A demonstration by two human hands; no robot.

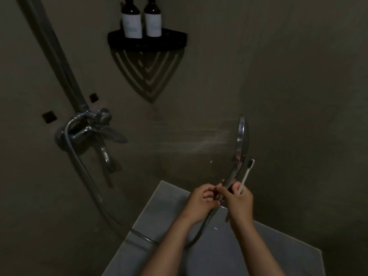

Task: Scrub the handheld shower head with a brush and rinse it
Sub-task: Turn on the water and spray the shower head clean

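Observation:
The chrome handheld shower head (242, 140) stands upright with its face turned left, and a faint spray of water streams leftward from it. My left hand (201, 202) grips the lower part of its handle. My right hand (240, 202) also touches the handle and holds a white toothbrush (247, 176), whose dark bristles point up beside the head's neck. A grey hose (201, 230) runs from the handle down and left.
A chrome mixer tap (91, 130) with a riser pipe (53, 56) is fixed to the wall at left. A black corner shelf (147, 39) holds two dark bottles (141, 20). A pale grey ledge (219, 253) lies below my arms.

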